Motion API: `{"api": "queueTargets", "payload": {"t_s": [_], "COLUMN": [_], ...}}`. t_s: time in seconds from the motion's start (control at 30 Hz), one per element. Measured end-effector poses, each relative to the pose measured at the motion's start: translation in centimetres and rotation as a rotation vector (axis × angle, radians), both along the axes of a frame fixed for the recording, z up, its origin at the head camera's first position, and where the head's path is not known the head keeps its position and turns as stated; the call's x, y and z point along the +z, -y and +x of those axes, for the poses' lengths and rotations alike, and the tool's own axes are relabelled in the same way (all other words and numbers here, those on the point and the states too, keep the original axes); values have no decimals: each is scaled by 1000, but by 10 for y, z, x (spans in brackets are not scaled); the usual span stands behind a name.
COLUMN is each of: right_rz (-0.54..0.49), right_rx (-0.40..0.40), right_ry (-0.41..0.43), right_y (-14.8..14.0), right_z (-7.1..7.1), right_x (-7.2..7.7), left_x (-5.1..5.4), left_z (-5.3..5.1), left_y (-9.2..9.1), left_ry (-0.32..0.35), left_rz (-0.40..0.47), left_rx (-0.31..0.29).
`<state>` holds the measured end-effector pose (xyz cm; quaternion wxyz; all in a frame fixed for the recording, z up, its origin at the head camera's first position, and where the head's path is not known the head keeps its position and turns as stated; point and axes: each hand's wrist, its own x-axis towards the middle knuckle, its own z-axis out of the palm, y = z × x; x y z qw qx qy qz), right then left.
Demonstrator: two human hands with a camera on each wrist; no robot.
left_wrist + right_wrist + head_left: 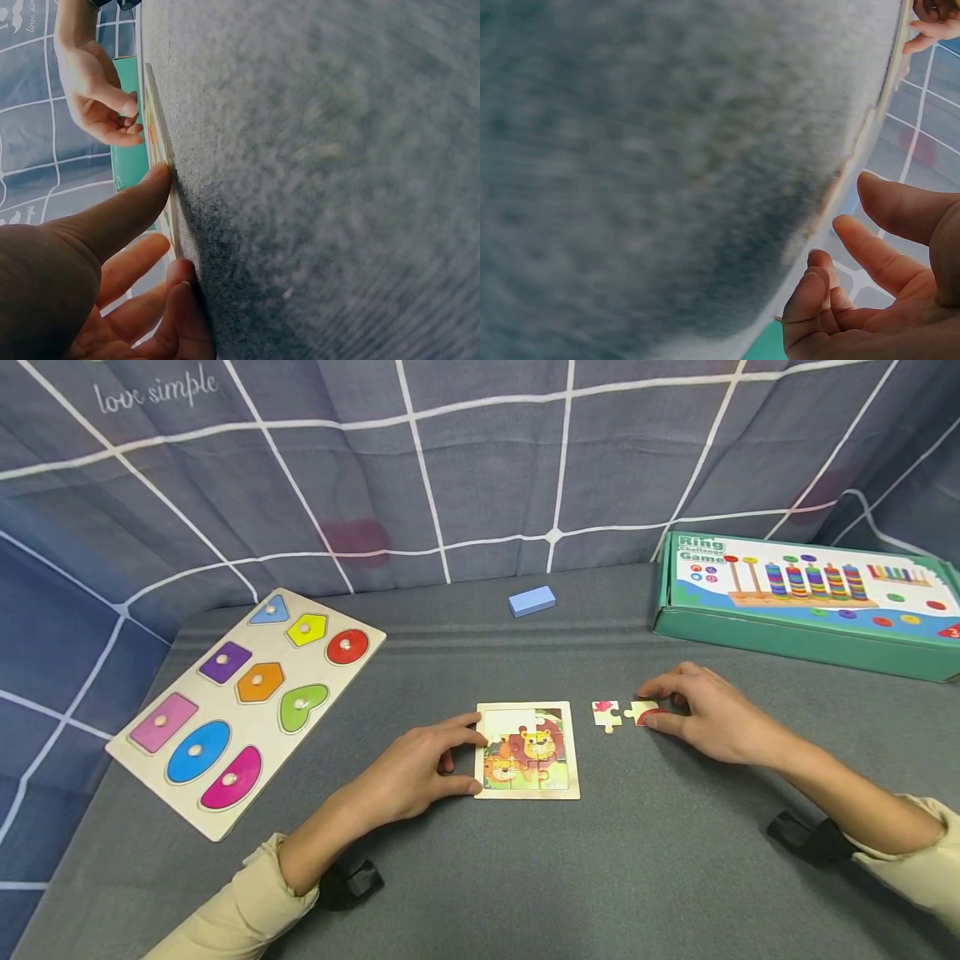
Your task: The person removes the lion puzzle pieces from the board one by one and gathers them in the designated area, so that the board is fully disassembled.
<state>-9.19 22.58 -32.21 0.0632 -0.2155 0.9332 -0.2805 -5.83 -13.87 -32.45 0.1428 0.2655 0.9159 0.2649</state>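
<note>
Puzzle frame (573,752) between left hand (420,767) and right hand (708,714)

One puzzle frame lies flat on the grey counter (525,877), in the middle before the person; it is nearly square, so no long axis stands out; its one lion picture (538,745) is upright to the person, top toward the far side, with a blank gap at the far-left corner; two pieces lie loose to its right: the inner piece (606,712), its knob pointing toward the person, and, just beside it, the outer piece (641,710), its knob pointing left.

The left hand, fingers reaching out, touches the frame's left edge, thumb at the near-left corner; the right hand is at the outer piece, thumb and forefinger parted about it; whether they grip it I cannot tell.

Only the head view shows the picture's face and gap clearly; the left wrist view shows the frame edge-on and thin, the right hand beyond; the right wrist view shows the space between right thumb and forefinger, other fingers bent.

Farther out: one blue block (532,602) beyond the frame; one shape board (217,702) at left with nine knobbed shapes, its long axis slanting from near left to far right; one green box (810,606) at far right, printed "Ring Challenge Game", long side running left to right; behind them, a gridded curtain (495,468).
</note>
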Motion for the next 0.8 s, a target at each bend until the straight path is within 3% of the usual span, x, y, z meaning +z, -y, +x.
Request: {"api": "queueTargets", "payload": {"t_s": [0.47, 0.8], "right_rz": [-149, -126], "right_rx": [46, 134], "right_ry": [41, 63], "right_y": [32, 79], "right_z": [4, 0], "right_x": [8, 8], "left_x": [0, 0], "left_z": [-1, -1], "left_y": [-2, 0], "left_ry": [7, 17], "left_rz": [-4, -8], "left_rx": [2, 5]}}
